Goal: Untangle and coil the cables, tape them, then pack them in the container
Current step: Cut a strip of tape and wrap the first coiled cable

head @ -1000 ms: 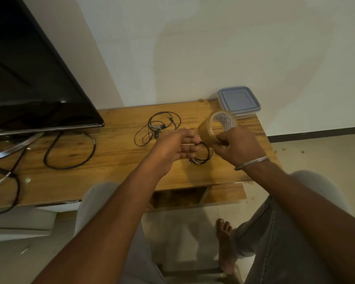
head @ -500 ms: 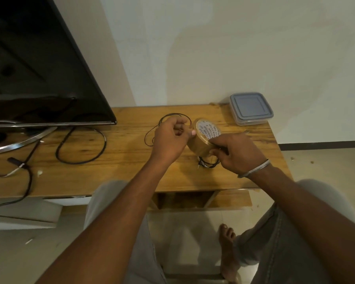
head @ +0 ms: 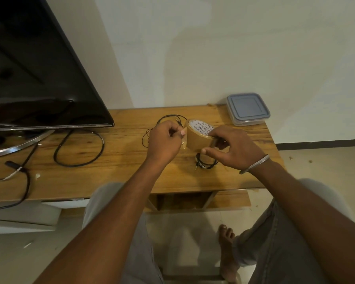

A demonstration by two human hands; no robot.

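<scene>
Left hand (head: 164,140) pinches the peeled tape end (head: 184,140), right hand (head: 236,148) curls round the tape roll (head: 197,138), coiled cable (head: 206,163) lies on the table (head: 121,171) beneath it; risk: slack strip folds onto itself or fingers.

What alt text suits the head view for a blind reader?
Over a wooden table, the right hand holds a brown tape roll while the left hand pinches its loose end. A coiled black cable lies below them; a lidded container sits at the far right corner.
</scene>
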